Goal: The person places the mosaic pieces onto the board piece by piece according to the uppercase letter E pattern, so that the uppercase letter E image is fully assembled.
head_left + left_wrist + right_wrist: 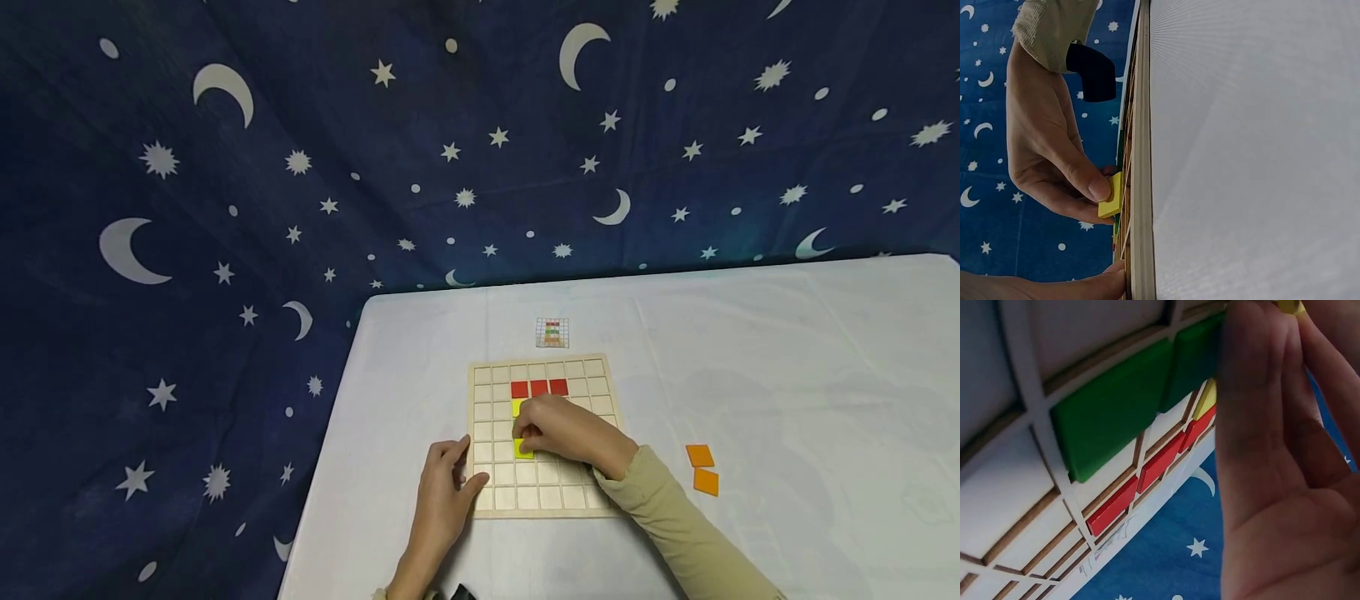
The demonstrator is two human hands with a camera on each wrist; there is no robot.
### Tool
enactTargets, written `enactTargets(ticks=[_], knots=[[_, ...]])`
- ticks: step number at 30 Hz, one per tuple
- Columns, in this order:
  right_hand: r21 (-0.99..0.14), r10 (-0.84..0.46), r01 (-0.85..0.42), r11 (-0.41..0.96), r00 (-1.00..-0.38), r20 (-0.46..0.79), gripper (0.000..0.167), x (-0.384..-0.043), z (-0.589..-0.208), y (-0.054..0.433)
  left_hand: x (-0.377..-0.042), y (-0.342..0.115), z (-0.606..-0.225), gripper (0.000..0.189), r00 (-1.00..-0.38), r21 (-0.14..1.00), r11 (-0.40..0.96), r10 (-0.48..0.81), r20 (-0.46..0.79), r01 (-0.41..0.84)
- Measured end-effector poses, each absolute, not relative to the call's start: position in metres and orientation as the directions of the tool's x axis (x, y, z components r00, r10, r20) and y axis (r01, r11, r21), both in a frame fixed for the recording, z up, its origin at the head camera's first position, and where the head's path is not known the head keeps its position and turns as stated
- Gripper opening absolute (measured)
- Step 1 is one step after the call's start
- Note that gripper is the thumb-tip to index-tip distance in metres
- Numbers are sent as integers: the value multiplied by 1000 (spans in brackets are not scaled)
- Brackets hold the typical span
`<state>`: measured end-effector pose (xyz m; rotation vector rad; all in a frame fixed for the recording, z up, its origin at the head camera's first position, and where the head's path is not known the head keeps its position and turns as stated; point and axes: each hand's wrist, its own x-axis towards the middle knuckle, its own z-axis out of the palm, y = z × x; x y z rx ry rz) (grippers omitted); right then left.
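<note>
The wooden grid board [504,498] lies on the table with three red tiles [539,389] in a row. Below the leftmost one a yellow tile [517,407] is partly covered by my right hand [558,429]. That hand pinches another yellow tile [1112,199] between thumb and fingers, tilted at the grid in the left wrist view. Green tiles [1113,412] sit on the board in the right wrist view; in the head view my right hand hides them. My left hand [442,492] rests at the board's left edge, thumb and forefinger spread and touching it.
Two orange tiles [700,456] lie on the white tablecloth right of the board. A small pattern card [552,332] with coloured squares lies behind the board. A dark blue curtain [337,108] with moons and stars hangs behind and left of the table.
</note>
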<state>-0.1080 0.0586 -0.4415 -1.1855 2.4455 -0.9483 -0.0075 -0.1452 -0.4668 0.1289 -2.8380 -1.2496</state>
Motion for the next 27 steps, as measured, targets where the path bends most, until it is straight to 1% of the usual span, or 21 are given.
enactTargets(ticks=[7,17,27], knots=[[-652,-760,-594,471,-648,42,11,-107,-444,59,-9,-145,-467,57,-996,736,674,-90,-2,-62],[-623,-754,-610,490,-655,49,11,-105,-443,63,-8,-145,-468,57,-996,740,669,-94,-6,-68],[-580,-722,-612,537,-689,59,22,-100,-427,82,-8,-145,-468,58,-995,741,669,-101,7,-63]])
